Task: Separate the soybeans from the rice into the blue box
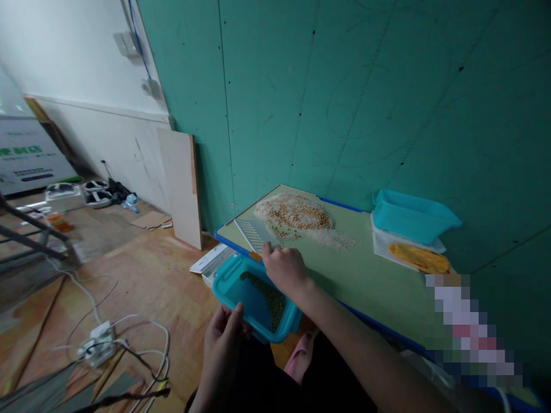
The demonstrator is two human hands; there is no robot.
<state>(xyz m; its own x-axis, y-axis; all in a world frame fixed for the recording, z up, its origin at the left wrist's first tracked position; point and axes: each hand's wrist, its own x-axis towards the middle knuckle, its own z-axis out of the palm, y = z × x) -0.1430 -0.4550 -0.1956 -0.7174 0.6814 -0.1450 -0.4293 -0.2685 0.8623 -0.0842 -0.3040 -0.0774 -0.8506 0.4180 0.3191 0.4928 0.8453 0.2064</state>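
My left hand grips the near rim of a teal plastic container held just below the table's edge; green beans lie inside it. My right hand rests closed on the handle end of a white slotted scraper lying flat on the green table. Beyond the scraper spreads a pile of mixed yellow beans and white rice.
A second teal container sits on white trays with yellow contents at the table's far right. The green wall stands behind. On the wooden floor to the left lie a power strip with cables, a leaning board and shoes.
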